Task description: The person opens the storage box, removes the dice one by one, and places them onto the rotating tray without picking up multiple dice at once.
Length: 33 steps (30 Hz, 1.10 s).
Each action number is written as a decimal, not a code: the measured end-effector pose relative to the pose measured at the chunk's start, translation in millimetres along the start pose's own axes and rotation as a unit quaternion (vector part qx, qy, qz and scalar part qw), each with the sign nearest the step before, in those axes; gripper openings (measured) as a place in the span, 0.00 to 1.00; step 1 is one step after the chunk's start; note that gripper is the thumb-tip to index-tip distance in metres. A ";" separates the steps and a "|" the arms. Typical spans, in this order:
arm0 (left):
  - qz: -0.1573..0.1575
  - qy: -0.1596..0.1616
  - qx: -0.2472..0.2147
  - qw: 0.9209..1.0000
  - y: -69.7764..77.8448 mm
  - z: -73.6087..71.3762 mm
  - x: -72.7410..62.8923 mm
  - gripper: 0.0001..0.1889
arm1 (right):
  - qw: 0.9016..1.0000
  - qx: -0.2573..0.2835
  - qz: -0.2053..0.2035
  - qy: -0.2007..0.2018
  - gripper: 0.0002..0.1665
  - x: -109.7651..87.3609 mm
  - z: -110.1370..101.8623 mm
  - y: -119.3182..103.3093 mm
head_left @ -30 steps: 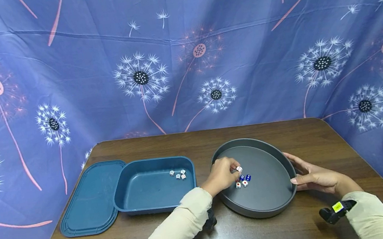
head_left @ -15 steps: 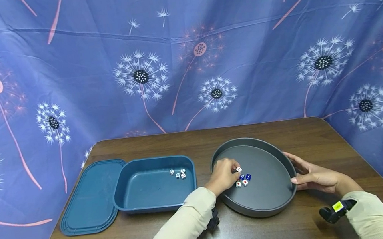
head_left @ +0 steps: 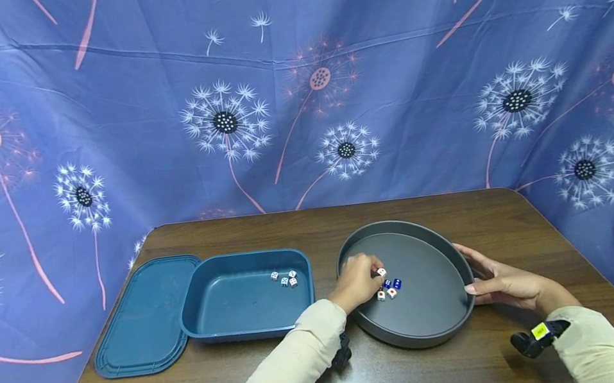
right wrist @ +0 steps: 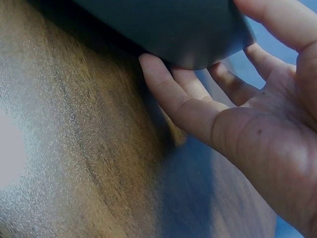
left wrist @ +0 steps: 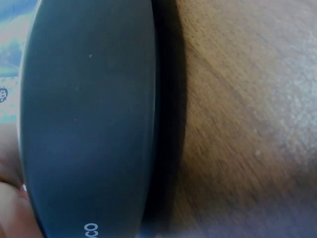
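Observation:
In the head view my left hand [head_left: 359, 280] reaches over the left rim of a round dark grey pan [head_left: 432, 304]. Its curled fingers pinch a white die [head_left: 381, 271] just above the pan's floor. Close below the fingertips lie two blue dice [head_left: 397, 284] and two white dice [head_left: 392, 293] with red spots. My right hand [head_left: 508, 284] holds the pan's right side, thumb at the rim. The right wrist view shows this hand's fingers [right wrist: 161, 82] against the pan's outer wall and lower edge. From the left wrist the pan's wall [left wrist: 89, 109] hides most of the left hand.
Left of the pan stands a blue rectangular container [head_left: 233, 337], with several white dice [head_left: 284, 282] in its right part. Its flat blue lid [head_left: 144, 323] lies further left on the wooden table [head_left: 312, 229]. A blue dandelion-print cloth [head_left: 271, 93] hangs behind the table.
The left forearm has shifted slightly to the right, while the left hand stays at the same dice. The right hand and the pan have not visibly moved.

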<state>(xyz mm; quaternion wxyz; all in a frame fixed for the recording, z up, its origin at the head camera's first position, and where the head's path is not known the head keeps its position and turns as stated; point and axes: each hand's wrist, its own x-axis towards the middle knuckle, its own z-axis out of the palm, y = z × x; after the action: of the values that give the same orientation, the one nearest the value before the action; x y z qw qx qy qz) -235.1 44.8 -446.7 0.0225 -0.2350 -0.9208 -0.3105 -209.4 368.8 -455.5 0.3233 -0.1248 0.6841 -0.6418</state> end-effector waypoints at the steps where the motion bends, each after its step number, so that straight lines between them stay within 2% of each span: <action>1: -0.001 -0.001 -0.002 1.000 -0.1 0.0 0.1 0.07 | 1.000 0.001 -0.001 -0.001 0.56 0.0 0.2 -0.2; 6: -0.001 -0.004 -0.013 1.000 -1.1 -0.5 1.2 0.09 | 1.000 0.002 0.001 -0.001 0.56 0.6 2.1 -0.6; 13: 0.005 -0.005 -0.053 0.999 -5.7 -7.0 2.8 0.11 | 1.000 -0.001 0.006 0.004 0.56 1.2 0.5 2.1; 19: 0.002 -0.004 -0.076 0.997 -10.0 -20.1 -0.8 0.11 | 1.000 -0.002 0.002 -0.002 0.56 0.6 -0.6 1.7; 24: -0.014 0.002 -0.099 0.995 -15.2 -31.1 -3.7 0.12 | 1.000 -0.003 0.001 -0.003 0.55 0.1 -0.5 1.4; 33: -0.048 0.030 -0.109 0.992 -28.2 -58.0 -14.0 0.12 | 1.000 -0.002 0.004 -0.001 0.56 1.2 -0.2 2.4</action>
<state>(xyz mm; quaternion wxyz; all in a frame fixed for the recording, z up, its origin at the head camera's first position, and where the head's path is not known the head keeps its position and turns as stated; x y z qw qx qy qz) -241.3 -14.5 -418.3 0.0095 -0.1824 -0.8907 -0.4164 -209.8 368.6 -458.1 0.3264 -0.1231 0.6853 -0.6393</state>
